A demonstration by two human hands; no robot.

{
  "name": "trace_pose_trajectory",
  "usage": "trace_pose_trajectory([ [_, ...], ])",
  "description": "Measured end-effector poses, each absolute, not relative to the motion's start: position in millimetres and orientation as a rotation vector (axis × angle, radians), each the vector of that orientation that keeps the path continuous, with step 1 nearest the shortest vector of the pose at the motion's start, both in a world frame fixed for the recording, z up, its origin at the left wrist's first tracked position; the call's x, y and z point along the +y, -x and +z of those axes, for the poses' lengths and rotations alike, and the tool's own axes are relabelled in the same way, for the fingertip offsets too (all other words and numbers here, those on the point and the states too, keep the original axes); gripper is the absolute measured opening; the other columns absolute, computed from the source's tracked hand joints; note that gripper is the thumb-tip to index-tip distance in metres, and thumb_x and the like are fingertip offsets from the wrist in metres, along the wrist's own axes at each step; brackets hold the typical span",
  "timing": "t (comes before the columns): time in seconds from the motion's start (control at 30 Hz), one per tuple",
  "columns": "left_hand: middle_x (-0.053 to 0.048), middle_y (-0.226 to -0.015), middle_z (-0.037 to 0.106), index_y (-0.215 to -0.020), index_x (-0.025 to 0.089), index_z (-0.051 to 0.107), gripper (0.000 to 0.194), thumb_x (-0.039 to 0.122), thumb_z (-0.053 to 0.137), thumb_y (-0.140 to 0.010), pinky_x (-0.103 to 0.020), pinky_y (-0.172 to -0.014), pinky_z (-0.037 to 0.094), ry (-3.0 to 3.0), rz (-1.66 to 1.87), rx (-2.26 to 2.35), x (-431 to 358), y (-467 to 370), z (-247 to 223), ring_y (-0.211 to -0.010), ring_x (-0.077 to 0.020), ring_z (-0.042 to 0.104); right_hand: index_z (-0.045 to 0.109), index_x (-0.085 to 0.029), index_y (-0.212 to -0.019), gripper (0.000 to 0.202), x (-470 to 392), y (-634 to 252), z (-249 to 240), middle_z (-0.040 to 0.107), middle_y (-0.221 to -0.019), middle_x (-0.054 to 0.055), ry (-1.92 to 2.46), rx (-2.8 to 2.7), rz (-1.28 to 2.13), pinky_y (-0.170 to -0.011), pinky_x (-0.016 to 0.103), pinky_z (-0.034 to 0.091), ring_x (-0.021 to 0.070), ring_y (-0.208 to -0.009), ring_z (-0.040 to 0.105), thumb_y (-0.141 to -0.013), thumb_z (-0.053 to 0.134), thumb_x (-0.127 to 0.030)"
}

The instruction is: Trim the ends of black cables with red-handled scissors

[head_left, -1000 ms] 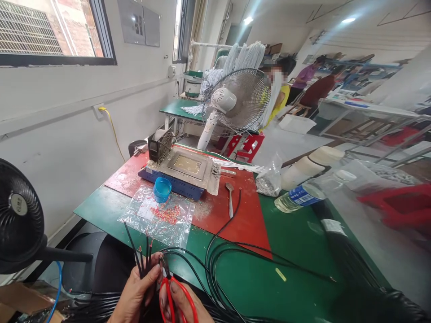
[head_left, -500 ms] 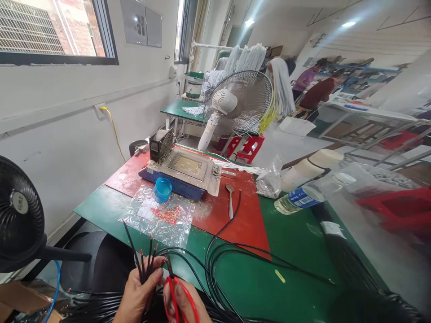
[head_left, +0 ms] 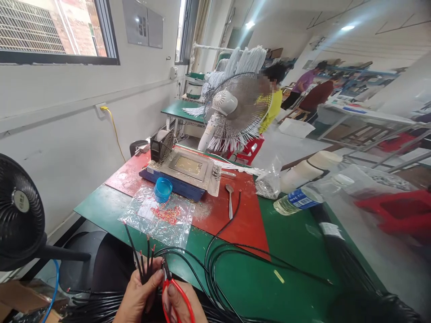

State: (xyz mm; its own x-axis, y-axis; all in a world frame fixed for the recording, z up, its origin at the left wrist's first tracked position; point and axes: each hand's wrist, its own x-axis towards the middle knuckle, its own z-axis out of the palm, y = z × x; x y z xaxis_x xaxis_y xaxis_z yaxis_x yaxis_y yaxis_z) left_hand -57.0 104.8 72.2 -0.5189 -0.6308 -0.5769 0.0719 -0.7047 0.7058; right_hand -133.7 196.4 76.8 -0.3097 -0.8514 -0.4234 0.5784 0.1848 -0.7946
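Note:
At the bottom centre my left hand is closed round several black cables, whose cut ends show red tips pointing up. Beside it my right hand grips red-handled cutters. The cutters' dark jaws meet a cable end at my left fingertips; whether they bite on it is too small to tell. More black cables lie beneath my hands. A coil of black cable rests on the green table to the right.
A blue heating device, a blue cup, a plastic bag with red scraps, a spoon and a bottle stand or lie on the table. Beyond are a fan and several people.
The cutters' handles have drawn closer together and their jaws have moved left to my left fingertips. Behind the fan, a person in yellow now shows more, and the hanging white strands have shifted down.

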Motion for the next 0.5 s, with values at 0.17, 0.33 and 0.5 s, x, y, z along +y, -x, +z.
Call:
trace_pose_trajectory([
  [0.17, -0.004, -0.068, 0.065, -0.091, 0.015, 0.069, 0.046, 0.038, 0.084, -0.054, -0.012, -0.047, 0.039, -1.162, -2.263, -0.856, 106.0, 58.5, 62.0, -0.052, -0.0066, 0.054, 0.052, -0.018, -0.066, 0.056, 188.7, 135.6, 66.5, 0.038, -0.053, -0.005, 0.329, 1.275, -1.588, -0.047, 0.021, 0.029, 0.0076, -0.047, 0.033, -0.06, 0.063, -0.072],
  [0.33, -0.004, -0.068, 0.063, -0.099, 0.013, 0.064, 0.053, 0.043, 0.08, -0.059, -0.012, -0.034, 0.011, -1.171, -2.272, -0.97, 104.3, 57.0, 67.5, -0.034, 0.0021, 0.028, 0.049, -0.017, -0.065, 0.052, 189.3, 144.7, 56.1, 0.035, -0.05, -0.006, 0.435, 1.489, -1.514, -0.044, 0.02, 0.023, 0.0063, -0.045, 0.027, -0.065, 0.062, -0.067],
  [0.5, -0.007, -0.076, 0.068, -0.093, 0.014, 0.065, 0.052, 0.039, 0.085, -0.052, -0.014, -0.039, 0.033, -1.227, -2.268, -0.797, 107.2, 58.6, 84.3, -0.052, -0.01, 0.056, 0.058, -0.014, -0.069, 0.038, 193.3, 150.0, 52.4, 0.04, -0.056, -0.004, 0.832, 1.726, -1.405, -0.049, 0.021, 0.024, 0.008, -0.053, 0.031, -0.068, 0.066, -0.051],
])
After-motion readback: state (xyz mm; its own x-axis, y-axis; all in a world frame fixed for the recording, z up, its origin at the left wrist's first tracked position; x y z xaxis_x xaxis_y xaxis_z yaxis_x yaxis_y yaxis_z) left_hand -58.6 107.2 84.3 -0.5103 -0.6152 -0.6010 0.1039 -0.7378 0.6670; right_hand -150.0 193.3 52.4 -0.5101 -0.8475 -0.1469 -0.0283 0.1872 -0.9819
